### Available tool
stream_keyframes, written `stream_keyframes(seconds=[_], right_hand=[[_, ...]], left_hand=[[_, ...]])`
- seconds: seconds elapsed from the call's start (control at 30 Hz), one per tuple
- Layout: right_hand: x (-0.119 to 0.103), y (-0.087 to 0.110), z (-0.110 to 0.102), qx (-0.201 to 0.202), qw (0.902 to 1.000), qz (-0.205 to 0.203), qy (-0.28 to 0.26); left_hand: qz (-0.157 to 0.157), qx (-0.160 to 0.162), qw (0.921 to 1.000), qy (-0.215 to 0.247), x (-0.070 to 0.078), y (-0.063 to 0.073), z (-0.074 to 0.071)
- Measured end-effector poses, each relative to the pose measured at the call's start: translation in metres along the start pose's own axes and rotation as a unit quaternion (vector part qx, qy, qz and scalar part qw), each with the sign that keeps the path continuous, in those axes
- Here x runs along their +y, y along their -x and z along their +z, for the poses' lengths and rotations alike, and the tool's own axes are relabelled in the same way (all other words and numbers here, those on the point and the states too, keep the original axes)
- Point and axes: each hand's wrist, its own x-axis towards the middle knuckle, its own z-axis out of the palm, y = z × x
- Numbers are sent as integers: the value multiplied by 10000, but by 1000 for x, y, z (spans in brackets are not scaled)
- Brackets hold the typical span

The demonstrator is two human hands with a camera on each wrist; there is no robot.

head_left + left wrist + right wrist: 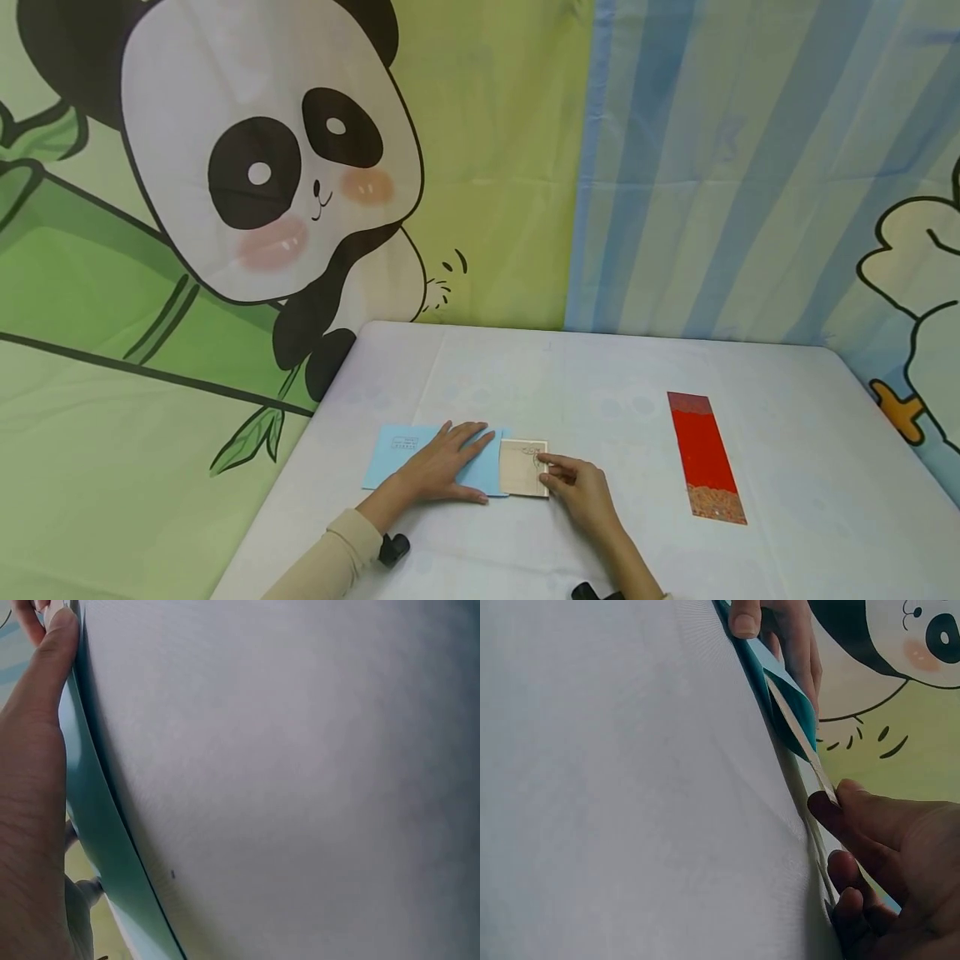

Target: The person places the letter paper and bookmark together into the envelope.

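A light blue envelope (384,468) lies flat on the white table, with small print near its upper left. My left hand (447,465) rests on it, fingers spread and thumb near its lower edge. Out of the envelope's right end sticks a beige card (517,475) with faint markings; its left part is hidden inside. Thumb and fingers of my right hand (587,493) pinch the card's outer right edge. In the right wrist view the blue mouth (808,720) of the envelope gapes around the card (796,726), which is slightly tilted there.
To the right on the table (600,383) lies a long red strip (705,450) with patterned ends. A printed cloth backdrop with a panda (270,75) hangs behind the table's far edge. Black wrist devices (394,550) sit by both wrists.
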Motion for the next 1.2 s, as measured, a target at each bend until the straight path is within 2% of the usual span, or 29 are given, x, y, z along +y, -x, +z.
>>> stream_keyframes(seconds=[0.4,1.2], right_hand=[[-3,-2,12,-191,9988,-369,258],[-5,-12,25,-602,9936,-923,246]], left_hand=[[-42,-111,9999,-62,0,1,-2],[33,-111,9999,124,-2,0,1]])
